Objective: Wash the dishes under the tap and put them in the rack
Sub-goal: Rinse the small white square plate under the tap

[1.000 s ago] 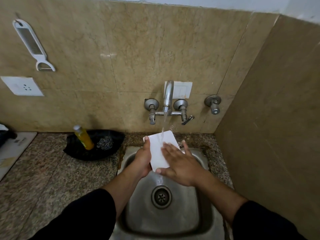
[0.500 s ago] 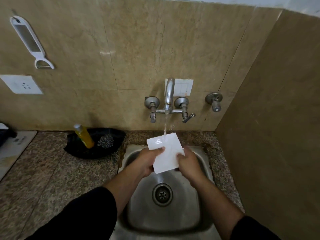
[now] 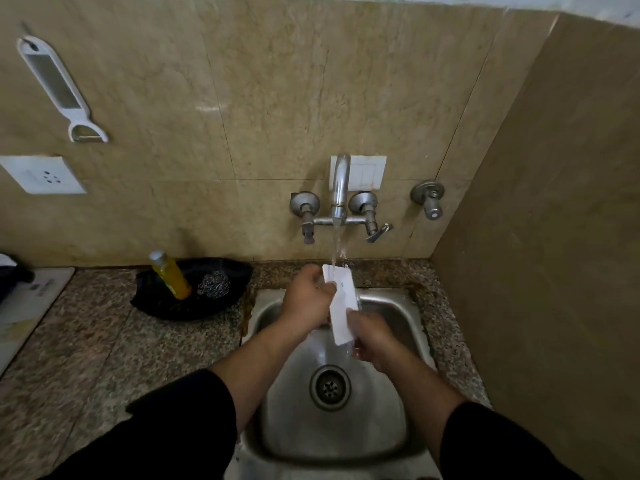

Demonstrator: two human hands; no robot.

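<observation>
A small white square plate point(image 3: 341, 304) is held almost on edge over the steel sink point(image 3: 391, 306). Water runs from the wall tap point(image 3: 340, 188) onto the plate's top edge and streams off its bottom. My left hand point(image 3: 308, 294) grips the plate's upper left edge with curled fingers. My right hand point(image 3: 372, 337) holds the lower right corner from below. The sink basin under the hands holds only its drain point(image 3: 330, 386). No rack is in view.
A black dish point(image 3: 221, 306) on the granite counter left of the sink holds a yellow soap bottle point(image 3: 170, 275) and a steel scrubber point(image 3: 214, 285). A white peeler point(image 3: 57, 84) and a socket point(image 3: 43, 174) are on the wall. A side wall stands close on the right.
The plate has turned from lying flat towards me to standing nearly on edge. My right hand went from rubbing its face to gripping its lower corner.
</observation>
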